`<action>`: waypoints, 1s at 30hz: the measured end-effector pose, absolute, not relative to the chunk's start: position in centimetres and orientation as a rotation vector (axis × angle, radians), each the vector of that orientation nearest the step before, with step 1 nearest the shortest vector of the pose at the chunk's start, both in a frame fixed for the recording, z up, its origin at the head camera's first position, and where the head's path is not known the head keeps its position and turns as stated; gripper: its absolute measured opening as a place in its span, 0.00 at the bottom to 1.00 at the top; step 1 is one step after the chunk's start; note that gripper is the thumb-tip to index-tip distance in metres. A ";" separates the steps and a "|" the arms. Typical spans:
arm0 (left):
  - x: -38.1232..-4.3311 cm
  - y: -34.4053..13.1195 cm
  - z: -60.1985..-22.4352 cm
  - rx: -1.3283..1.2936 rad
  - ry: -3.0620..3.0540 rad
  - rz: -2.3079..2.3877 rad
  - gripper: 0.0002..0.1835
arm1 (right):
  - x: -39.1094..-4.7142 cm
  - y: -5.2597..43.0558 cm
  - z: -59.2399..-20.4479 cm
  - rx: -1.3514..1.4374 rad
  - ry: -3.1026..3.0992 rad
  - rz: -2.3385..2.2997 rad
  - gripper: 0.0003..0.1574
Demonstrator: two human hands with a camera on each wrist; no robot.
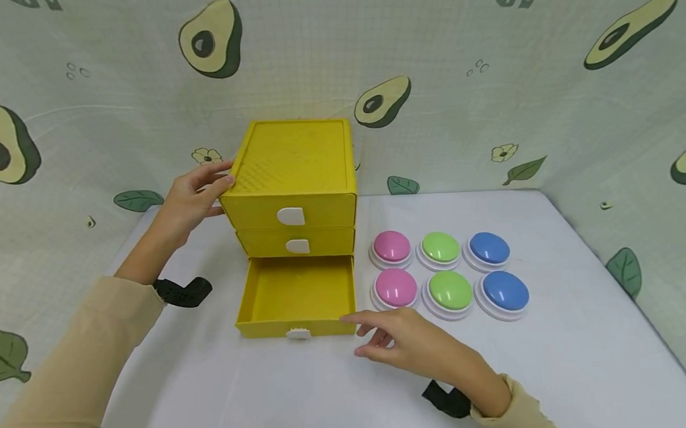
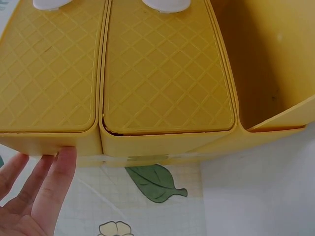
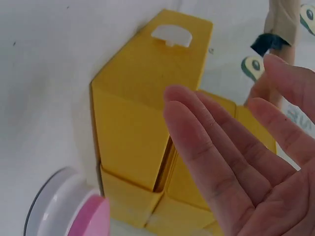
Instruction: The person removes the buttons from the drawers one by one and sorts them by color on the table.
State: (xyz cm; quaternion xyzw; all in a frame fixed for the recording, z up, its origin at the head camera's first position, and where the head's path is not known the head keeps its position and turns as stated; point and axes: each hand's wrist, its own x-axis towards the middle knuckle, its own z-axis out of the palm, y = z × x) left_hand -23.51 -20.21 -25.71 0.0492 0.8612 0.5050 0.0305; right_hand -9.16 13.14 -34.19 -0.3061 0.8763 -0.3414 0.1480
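Observation:
A yellow cabinet of three drawers (image 1: 299, 155) stands on the white table, its bottom drawer (image 1: 267, 330) pulled out with a bare inside. The upper two drawers are closed. My left hand (image 1: 187, 199) touches the cabinet's upper left side; in the left wrist view its fingertips meet the side wall beside the top drawer. My right hand (image 1: 410, 343) hovers at the bottom drawer's right front corner, index finger reaching over it. In the right wrist view the fingers (image 3: 197, 142) are extended with nothing between them; contact with the drawer cannot be made out.
Right of the cabinet, round push buttons stand in two rows: pink (image 1: 396, 287), green (image 1: 450, 290) and blue (image 1: 505, 290), on white bases. The nearer pink one sits close behind my right hand. An avocado-print cloth (image 1: 311, 47) hangs behind the table (image 1: 588, 330).

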 end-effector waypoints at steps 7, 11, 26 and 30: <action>-23.6 -20.2 -25.9 0.159 2.653 1.555 0.33 | -9.8 9.4 -36.0 -1.056 2.582 -0.913 0.24; -23.6 -20.1 -25.9 0.157 2.658 1.549 0.32 | -10.2 8.0 -36.8 -1.122 2.649 -0.885 0.21; -23.5 -20.2 -25.7 0.152 2.653 1.550 0.33 | -10.7 4.6 -37.9 -1.173 2.925 -0.680 0.08; -23.5 -20.2 -25.7 0.152 2.654 1.552 0.33 | -10.6 4.2 -38.1 -1.197 3.014 -0.597 0.06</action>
